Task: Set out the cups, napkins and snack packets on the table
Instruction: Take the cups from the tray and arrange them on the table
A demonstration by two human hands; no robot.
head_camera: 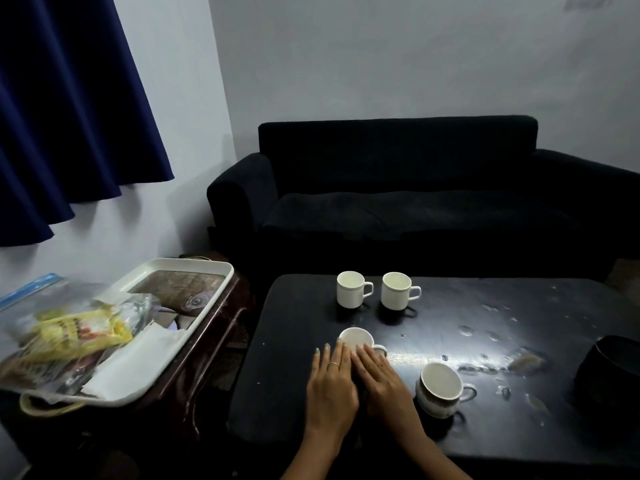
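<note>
Cups (350,289) stand on the table (294,358); both hands' (332,386) grips lie flat and wide, holding nothing.

cups (350,289): white, thin dark rim line on the far two
table (450,341): black, kinda glossy
sofa (398,188): black
curtain (69,98): deep navy
tray (194,275): white
snack packet (79,332): yellow, red print
napkins (135,362): white

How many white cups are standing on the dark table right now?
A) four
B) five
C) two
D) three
A: two cups stand side by side at the far edge of the table, one by the person's fingertips, and one to the right of the hands.
</note>
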